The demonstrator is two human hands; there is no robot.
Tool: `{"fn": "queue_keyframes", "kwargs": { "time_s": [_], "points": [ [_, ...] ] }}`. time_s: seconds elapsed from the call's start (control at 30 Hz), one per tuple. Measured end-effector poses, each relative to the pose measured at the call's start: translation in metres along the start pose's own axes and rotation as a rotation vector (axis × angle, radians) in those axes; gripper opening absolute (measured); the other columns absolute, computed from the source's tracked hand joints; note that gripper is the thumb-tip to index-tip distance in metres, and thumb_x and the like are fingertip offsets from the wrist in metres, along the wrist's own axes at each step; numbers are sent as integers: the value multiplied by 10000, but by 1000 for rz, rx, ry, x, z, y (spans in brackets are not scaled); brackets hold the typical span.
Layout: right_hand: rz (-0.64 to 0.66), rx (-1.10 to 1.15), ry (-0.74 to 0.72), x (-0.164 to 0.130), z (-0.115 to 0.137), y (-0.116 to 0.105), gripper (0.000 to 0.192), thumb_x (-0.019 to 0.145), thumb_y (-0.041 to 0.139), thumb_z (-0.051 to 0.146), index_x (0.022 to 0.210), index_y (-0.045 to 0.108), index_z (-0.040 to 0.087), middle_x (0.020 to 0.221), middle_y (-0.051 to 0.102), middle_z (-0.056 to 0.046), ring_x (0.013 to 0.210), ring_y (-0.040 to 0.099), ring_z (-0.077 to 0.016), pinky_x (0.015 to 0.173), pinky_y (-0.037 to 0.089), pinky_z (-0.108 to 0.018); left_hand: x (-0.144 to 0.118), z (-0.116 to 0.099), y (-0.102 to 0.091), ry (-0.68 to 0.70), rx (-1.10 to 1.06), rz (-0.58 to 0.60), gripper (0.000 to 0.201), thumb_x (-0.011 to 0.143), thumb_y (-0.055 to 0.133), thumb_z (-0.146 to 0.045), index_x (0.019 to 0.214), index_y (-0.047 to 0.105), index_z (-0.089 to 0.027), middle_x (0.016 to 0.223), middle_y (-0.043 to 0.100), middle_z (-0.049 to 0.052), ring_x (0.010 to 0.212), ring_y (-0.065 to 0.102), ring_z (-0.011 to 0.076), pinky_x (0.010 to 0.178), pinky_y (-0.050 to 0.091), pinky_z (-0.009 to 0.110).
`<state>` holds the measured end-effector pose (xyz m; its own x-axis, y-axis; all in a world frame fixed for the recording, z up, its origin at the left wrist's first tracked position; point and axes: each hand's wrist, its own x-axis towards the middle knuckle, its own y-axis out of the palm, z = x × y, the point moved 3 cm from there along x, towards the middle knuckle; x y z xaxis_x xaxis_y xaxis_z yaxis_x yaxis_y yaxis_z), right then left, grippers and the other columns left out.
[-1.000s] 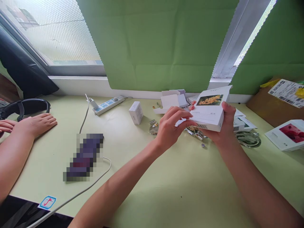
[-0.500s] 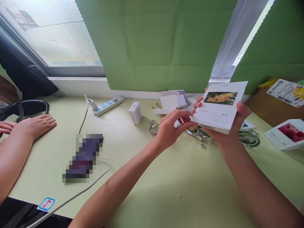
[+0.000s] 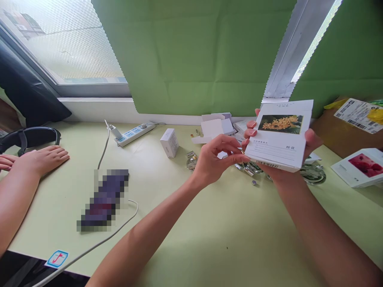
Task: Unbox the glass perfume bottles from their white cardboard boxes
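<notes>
A white cardboard box (image 3: 271, 148) with a picture of orange blossoms and lines of print is held up, tilted, over the table. My right hand (image 3: 311, 143) grips it from beneath and behind, thumb along its right side and fingertips showing at its left edge. My left hand (image 3: 217, 159) has thumb and index finger pinched at the box's lower left corner; the exact contact is partly hidden. Under and behind the hands lie shiny metal pieces (image 3: 250, 169), coiled metal bands (image 3: 314, 173), a small purple cap-like piece (image 3: 254, 183) and a round metal piece (image 3: 192, 161).
A small white box (image 3: 169, 142) stands by a power strip (image 3: 134, 134). Opened white packaging (image 3: 213, 128) lies at the back. On the right are a carton (image 3: 338, 129) and a red-pictured box (image 3: 357, 167). A blurred dark device (image 3: 104, 199), cable and another person's hand (image 3: 49, 159) occupy the left.
The white box has turned slightly so that its printed front faces me more squarely. My hands keep nearly the same places; the view has shifted a little.
</notes>
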<state>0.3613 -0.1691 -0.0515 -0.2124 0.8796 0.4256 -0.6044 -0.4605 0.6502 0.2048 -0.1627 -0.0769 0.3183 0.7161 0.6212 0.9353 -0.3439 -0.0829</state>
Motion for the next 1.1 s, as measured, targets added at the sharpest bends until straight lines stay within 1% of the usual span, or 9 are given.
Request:
{"fn": "queue_keyframes", "kwargs": {
  "time_s": [0.13,0.27,0.4,0.57,0.63,0.73,0.83,1.0,1.1],
  "points": [
    [7,1,17,-1,-2,-1,774,585,698,527,1284,506,255,1015,598,-67,889,565,-233,765,546,-404,-1,-5,0,72,82,-21,303,767,783,-384,910,588,-202,786,696,-9,679,649,112,613,548,268],
    [28,-14,11,-2,-2,1,705,610,689,508,1259,516,296,1053,611,-63,914,579,-243,780,534,-439,-3,-11,-2,385,327,-108,227,828,739,-307,950,579,-201,814,647,-11,692,595,84,612,516,231],
    [1,-73,4,-2,1,6,628,629,707,468,1216,539,322,1069,649,-63,992,611,-288,733,543,-447,-4,-13,-2,535,508,-13,265,878,684,-311,1082,545,-214,905,620,12,757,588,91,660,511,232],
    [-210,-281,54,-18,16,-1,600,634,701,442,1208,579,317,1137,702,-77,1136,614,-382,815,537,-560,9,-32,-22,372,532,165,528,803,724,-487,1192,479,-227,838,615,-4,733,577,120,683,514,272],
    [-279,-347,257,-39,16,-11,608,650,682,433,1238,584,313,1158,717,-87,1108,644,-390,815,540,-572,18,-39,-40,269,542,117,382,889,642,-426,1175,490,-223,777,606,-22,686,572,104,663,505,255],
    [-276,-393,715,-86,2,-29,606,683,677,469,1255,598,285,1204,713,-114,1117,653,-397,847,543,-558,27,-35,-71,99,639,8,182,949,541,-347,1065,550,-207,748,631,-12,655,579,100,602,473,240],
    [-254,-397,940,-130,-14,-41,446,797,622,470,1225,612,345,1201,721,-65,1079,686,-351,886,546,-520,29,-14,-92,-87,800,-6,156,937,530,-334,909,593,-194,758,662,18,667,581,125,589,444,258],
    [-312,-594,975,-157,-25,-50,753,867,636,450,1515,254,408,1364,622,-58,1127,673,-295,934,547,-517,21,16,-100,-364,936,169,327,976,399,-408,861,617,-192,837,685,56,680,565,160,610,423,290],
    [-304,-891,871,-154,-22,-52,822,853,650,504,1539,222,358,1529,440,-94,1332,512,-302,1014,513,-477,17,16,-101,-450,883,331,491,974,314,-560,895,644,-205,885,694,71,726,590,181,618,437,288]
  ]
}}
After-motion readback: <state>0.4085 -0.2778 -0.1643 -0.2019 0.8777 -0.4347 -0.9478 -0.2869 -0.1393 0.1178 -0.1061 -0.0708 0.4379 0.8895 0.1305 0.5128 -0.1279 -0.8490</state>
